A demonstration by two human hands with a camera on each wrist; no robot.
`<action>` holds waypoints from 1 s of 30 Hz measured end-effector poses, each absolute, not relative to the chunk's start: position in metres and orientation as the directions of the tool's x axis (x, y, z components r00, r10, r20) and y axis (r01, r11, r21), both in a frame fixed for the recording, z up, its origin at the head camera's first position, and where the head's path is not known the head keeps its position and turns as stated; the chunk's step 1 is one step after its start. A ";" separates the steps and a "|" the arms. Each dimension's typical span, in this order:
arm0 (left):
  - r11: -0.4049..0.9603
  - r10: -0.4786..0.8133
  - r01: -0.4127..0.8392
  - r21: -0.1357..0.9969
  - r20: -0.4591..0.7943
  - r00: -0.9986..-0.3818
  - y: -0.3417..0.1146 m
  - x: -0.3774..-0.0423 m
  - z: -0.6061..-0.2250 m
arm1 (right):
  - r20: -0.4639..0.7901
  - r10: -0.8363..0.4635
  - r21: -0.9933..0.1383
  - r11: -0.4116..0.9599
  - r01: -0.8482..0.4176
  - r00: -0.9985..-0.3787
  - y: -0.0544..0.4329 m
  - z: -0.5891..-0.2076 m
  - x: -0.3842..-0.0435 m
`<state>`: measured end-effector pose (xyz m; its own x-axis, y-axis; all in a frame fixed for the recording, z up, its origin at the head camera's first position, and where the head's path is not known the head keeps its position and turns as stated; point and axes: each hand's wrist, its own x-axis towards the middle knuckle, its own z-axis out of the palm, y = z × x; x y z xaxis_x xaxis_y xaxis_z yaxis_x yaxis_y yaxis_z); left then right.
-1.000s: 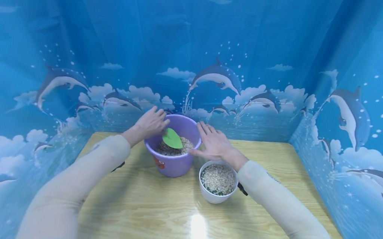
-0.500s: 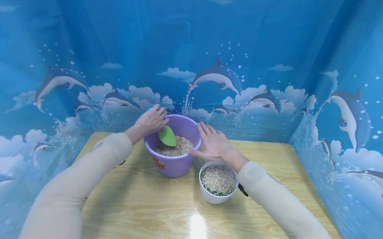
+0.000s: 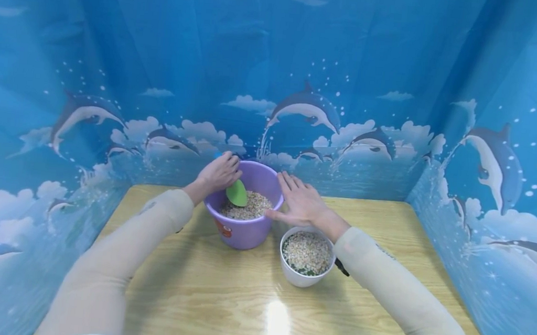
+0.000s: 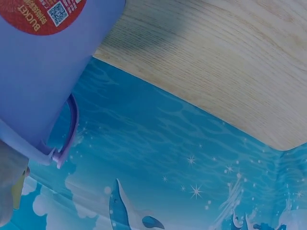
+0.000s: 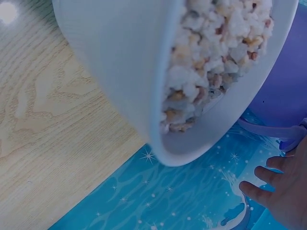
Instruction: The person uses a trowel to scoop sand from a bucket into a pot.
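My left hand (image 3: 220,172) grips a small shovel with a green blade (image 3: 236,193) at the left rim of a purple bucket (image 3: 246,235). The blade points down into the bucket, its tip at the pale gravel (image 3: 258,206) inside. A bit of blue shows above that hand, perhaps the handle's end. With fingers stretched out, my right hand (image 3: 300,200) rests on the bucket's right rim. Just below that hand stands a white pot (image 3: 299,280) filled with pale gravel (image 5: 216,57), with some green specks among it. In the left wrist view only an edge of the left hand (image 4: 6,182) appears.
Both containers stand on a wood-grain table (image 3: 210,299). A blue curtain (image 3: 200,67) printed with dolphins closes off the back and both sides. A purple bucket handle (image 4: 74,124) hangs outside the bucket's wall.
The shovel blade has turned from lying fairly flat over the gravel to a steeper, tip-down angle. My left hand has shifted slightly right. My right hand, bucket and pot hold their places.
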<state>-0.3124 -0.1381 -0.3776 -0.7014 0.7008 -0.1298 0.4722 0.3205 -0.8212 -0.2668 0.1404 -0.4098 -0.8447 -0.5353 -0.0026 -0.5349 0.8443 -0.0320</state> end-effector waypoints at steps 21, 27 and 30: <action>0.362 0.705 0.531 -0.766 -0.148 -0.694 -0.119 -0.313 -0.395 | 0.005 -0.531 -0.064 0.845 -0.531 -0.847 0.138 -0.408 -0.266; 0.399 0.713 0.552 -0.732 -0.130 -0.689 -0.120 -0.311 -0.399 | -0.005 -0.537 -0.047 0.842 -0.537 -0.843 0.139 -0.408 -0.265; 0.406 0.712 0.555 -0.726 -0.128 -0.690 -0.120 -0.310 -0.398 | -0.005 -0.536 -0.058 0.843 -0.535 -0.844 0.139 -0.408 -0.264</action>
<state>-0.3098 -0.1201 -0.3984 -0.6899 0.7124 -0.1285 0.5546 0.4061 -0.7262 -0.2645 0.1392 -0.4078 -0.8442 -0.5360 -0.0052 -0.5348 0.8430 -0.0576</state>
